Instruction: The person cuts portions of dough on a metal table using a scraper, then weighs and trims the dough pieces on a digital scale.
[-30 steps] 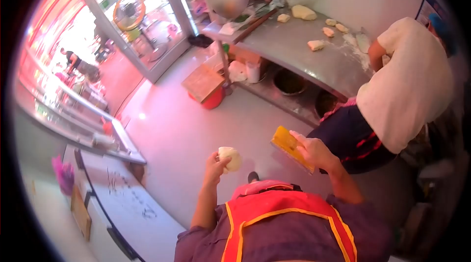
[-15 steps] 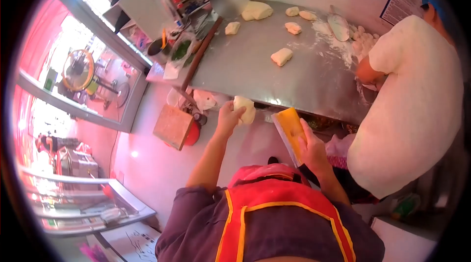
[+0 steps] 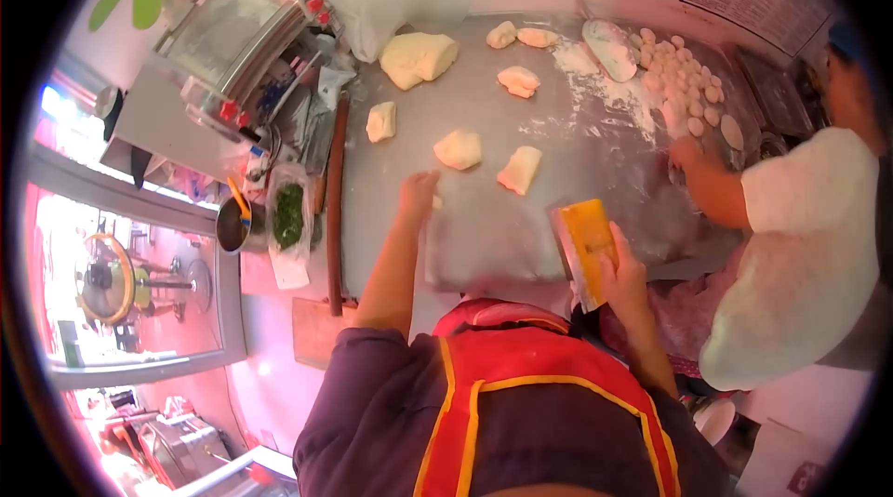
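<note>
My left hand [image 3: 419,196] is over the near part of the metal table [image 3: 493,251], its fingers curled together. A small pale bit shows beside the fingertips; I cannot make out whether they hold it. Just beyond them lies a dough piece [image 3: 458,150], apart from the hand. Another dough piece [image 3: 520,170] rests to its right. My right hand [image 3: 625,278] grips a dough scraper [image 3: 586,241] with a broad yellow handle and a metal blade, held upright near the table's front edge.
A large dough lump [image 3: 419,60] and several smaller pieces lie farther back. A metal scoop [image 3: 609,49] sits by scattered flour and many small dough balls [image 3: 684,79]. On the right a co-worker [image 3: 800,246] reaches over the table. A wooden rod [image 3: 338,209] lines the left edge.
The dough piece that was in my left hand now lies on the table. Both hands have come closer to the table, and the view has shifted. The scraper stays in my right hand.
</note>
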`<state>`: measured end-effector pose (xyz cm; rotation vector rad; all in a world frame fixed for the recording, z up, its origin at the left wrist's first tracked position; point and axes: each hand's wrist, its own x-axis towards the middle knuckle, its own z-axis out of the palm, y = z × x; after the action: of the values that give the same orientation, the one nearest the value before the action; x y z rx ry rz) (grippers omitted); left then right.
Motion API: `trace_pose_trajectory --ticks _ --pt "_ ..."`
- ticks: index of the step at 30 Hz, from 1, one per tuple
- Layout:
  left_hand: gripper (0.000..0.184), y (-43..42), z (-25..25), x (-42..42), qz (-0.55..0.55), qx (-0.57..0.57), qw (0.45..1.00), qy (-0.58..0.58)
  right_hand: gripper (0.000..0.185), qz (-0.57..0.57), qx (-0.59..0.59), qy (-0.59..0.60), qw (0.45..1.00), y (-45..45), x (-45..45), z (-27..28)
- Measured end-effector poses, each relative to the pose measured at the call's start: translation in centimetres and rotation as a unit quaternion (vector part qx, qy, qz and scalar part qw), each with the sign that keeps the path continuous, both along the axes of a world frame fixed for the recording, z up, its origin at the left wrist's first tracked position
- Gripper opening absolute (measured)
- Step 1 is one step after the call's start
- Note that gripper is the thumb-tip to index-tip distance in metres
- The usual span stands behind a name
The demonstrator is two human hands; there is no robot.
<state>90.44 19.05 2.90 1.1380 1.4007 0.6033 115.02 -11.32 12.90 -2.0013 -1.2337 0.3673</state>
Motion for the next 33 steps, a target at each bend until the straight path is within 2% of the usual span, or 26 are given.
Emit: trace_pose_trajectory --ticks 2,5,7,9,11,13,14,17,19,20,21,23,24,27,30,32,33 --pt "0.042 1.7 -1.4 -2.0 -0.013 -0.096 0.994 -0.056 0.049 -0.036 -0.029 0.014 0.999 1.9 0.0 0.0" --pt "0.039 2.9 -3.5 -3.5 0.108 -0.202 0.951 -0.207 0.050 -0.046 0.022 -0.017 0.999 4.8 0.1 -0.1" --pt "0.034 2.5 -5.7 -3.5 0.038 -0.130 0.943 -0.303 0.050 -0.047 -0.004 -0.017 0.999 6.2 0.6 -0.6" --pt "0.027 3.8 -6.7 -3.6 0.018 -0.136 0.907 -0.398 0.050 -0.039 -0.012 -0.017 0.999 8.2 1.4 -1.1" --pt "0.020 5.2 -7.3 -3.5 0.052 -0.233 0.837 -0.493 0.050 -0.023 -0.018 -0.016 0.999 9.7 2.4 -1.1" --pt "0.017 6.1 -1.9 -2.0 0.070 -0.140 0.938 -0.309 0.051 -0.019 -0.014 0.000 1.000 11.4 3.6 -1.0" --pt "0.017 7.0 0.5 -1.1 0.074 -0.090 0.971 -0.210 0.051 -0.019 -0.008 0.008 1.000 12.2 4.2 -1.0" --pt "0.023 12.0 1.7 1.5 0.014 0.085 0.995 -0.048 0.051 -0.032 -0.021 0.014 0.999 14.3 5.8 -0.4" --pt "0.027 16.3 0.8 3.8 -0.007 0.295 0.955 0.017 0.052 -0.019 0.032 -0.035 0.999 15.8 7.0 -1.5" --pt "0.027 18.2 0.7 5.1 -0.013 0.314 0.948 0.056 0.052 -0.013 0.057 -0.059 0.997 16.4 7.5 -2.0" --pt "0.028 19.8 1.6 6.5 -0.020 0.333 0.938 0.093 0.051 -0.025 0.020 -0.010 0.999 16.9 7.7 -1.9" --pt "0.039 24.1 -0.1 8.3 -0.051 0.466 0.869 0.158 0.049 -0.055 -0.053 0.087 0.993 17.9 7.7 -1.3" --pt "0.045 25.5 -0.9 9.2 -0.069 0.528 0.826 0.185 0.049 -0.055 -0.048 0.079 0.994 18.4 7.8 -1.7" --pt "0.071 28.0 -3.5 11.8 -0.120 0.447 0.828 0.316 0.049 -0.056 -0.043 0.067 0.995 19.9 8.6 -2.3" --pt "0.089 26.8 -4.3 12.4 -0.152 0.467 0.756 0.433 0.049 -0.049 -0.031 0.071 0.996 21.6 8.9 -2.5" --pt "0.092 28.1 -4.8 12.2 -0.167 0.476 0.732 0.458 0.049 -0.037 0.008 0.018 0.999 22.9 9.9 -2.8" --pt "0.094 28.6 -5.1 11.8 -0.176 0.479 0.720 0.471 0.048 -0.043 0.010 0.039 0.998 23.5 10.1 -2.4"
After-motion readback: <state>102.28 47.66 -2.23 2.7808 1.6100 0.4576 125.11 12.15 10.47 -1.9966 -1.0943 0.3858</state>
